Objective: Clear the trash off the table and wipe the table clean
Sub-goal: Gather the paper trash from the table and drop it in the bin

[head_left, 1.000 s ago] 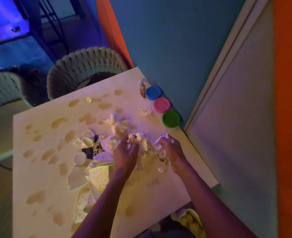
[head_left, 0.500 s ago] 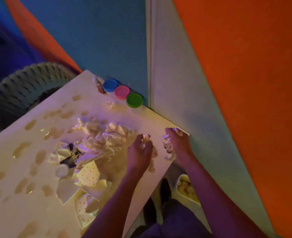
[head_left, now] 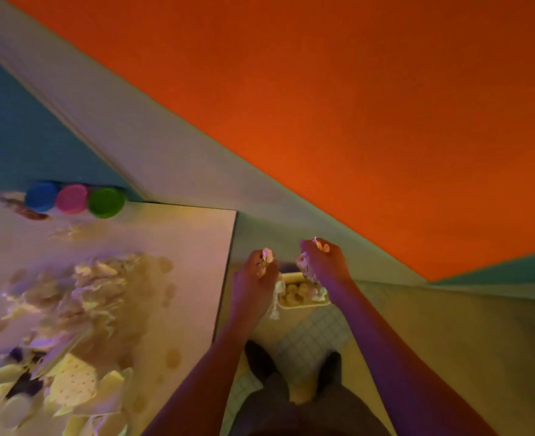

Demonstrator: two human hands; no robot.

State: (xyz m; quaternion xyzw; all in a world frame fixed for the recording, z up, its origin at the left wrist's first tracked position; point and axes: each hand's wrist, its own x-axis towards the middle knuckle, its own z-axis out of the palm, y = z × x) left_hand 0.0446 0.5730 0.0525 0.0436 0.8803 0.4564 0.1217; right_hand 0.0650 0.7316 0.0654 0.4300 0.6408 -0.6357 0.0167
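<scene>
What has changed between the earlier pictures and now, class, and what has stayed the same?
Both hands, the left hand and the right hand, have carried clumps of crumpled white paper scraps off the pale square table to the person's right, and now hold them over the small pale bin on the floor. The blue, pink and green round lids and the remaining litter pile stayed put.

An orange wall (head_left: 354,105) fills the upper view, bordered by a pale grey band (head_left: 165,146) and a teal wall section (head_left: 14,136). The floor (head_left: 316,338) is tiled in a small pale grid. Lighting is dim, tinted purple and yellow.
</scene>
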